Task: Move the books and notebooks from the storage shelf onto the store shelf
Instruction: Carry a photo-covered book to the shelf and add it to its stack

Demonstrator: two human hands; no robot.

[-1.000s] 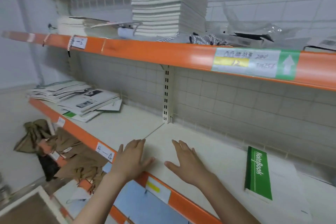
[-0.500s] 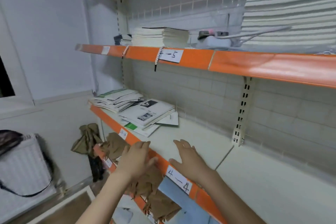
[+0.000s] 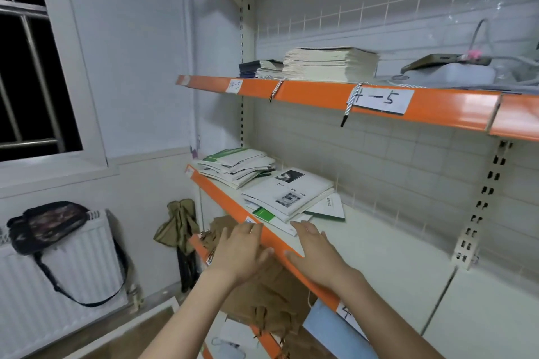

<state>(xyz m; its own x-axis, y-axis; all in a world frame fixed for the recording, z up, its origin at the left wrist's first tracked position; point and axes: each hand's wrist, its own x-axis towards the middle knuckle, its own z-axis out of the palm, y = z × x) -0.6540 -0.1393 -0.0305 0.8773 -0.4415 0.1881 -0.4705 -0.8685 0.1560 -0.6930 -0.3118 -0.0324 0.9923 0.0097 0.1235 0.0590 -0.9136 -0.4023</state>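
Shelving unit (image 3: 379, 259): cream metal shelves with orange front edges, fixed to a tiled back wall; paper tags reading "4-5" on the upper edge.
Window (image 3: 32, 67): dark panes with bars, in the wall left of the shelving.
Radiator (image 3: 58, 280): white, below the window, with a dark shoulder bag (image 3: 46, 224) lying on top, its strap hanging down the front.
Upper shelf (image 3: 320, 93): a tall stack of pale notebooks (image 3: 329, 64) near the left end, a lower dark-covered stack (image 3: 259, 68) just beside it at the left corner; a white tray and cables further right.
Middle shelf (image 3: 364, 242): a fanned pile of green-and-white notebooks (image 3: 236, 166) at the far left end; just to its right, near the front edge, a pile of white books (image 3: 288, 192) with a photo on the top cover.
Lower shelf: crumpled brown paper bags (image 3: 262, 291) behind the hands, a blue sheet at the front edge.
Right hand (image 3: 316, 253): palm down over the middle shelf's front edge, fingers straight, fingertips just short of the white books, holding nothing.
Left hand (image 3: 242, 251): in front of the orange edge, fingers extended, thumb spread, grip empty.
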